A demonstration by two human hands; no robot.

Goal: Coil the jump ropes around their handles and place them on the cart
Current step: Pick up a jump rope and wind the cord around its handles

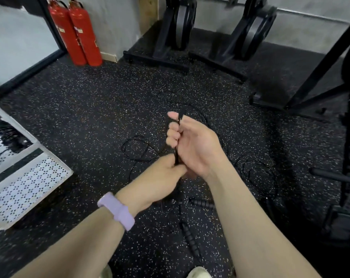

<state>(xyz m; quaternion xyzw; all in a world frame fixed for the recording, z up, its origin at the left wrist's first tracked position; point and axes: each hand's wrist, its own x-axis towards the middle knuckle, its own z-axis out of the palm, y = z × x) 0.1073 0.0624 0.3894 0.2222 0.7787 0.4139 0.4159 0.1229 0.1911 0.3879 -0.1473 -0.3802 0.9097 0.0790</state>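
My right hand [192,145] grips the black handles [177,155] of a jump rope, held upright in the middle of the view. My left hand [166,169] sits just below it and pinches the lower end of the handles or the thin black rope there. Loops of that thin rope [136,149] trail over the speckled floor beside my hands. More rope [256,169] lies in loops to the right. Below my hands, two ribbed black handles [190,237] of another rope lie on the floor. The white perforated cart [27,185] stands at the left edge.
Two red fire extinguishers [78,31] lean at the back left wall. Black weight racks [180,31] stand at the back, and a black rack frame [318,77] and machine fill the right side. My shoes [198,272] show at the bottom edge.
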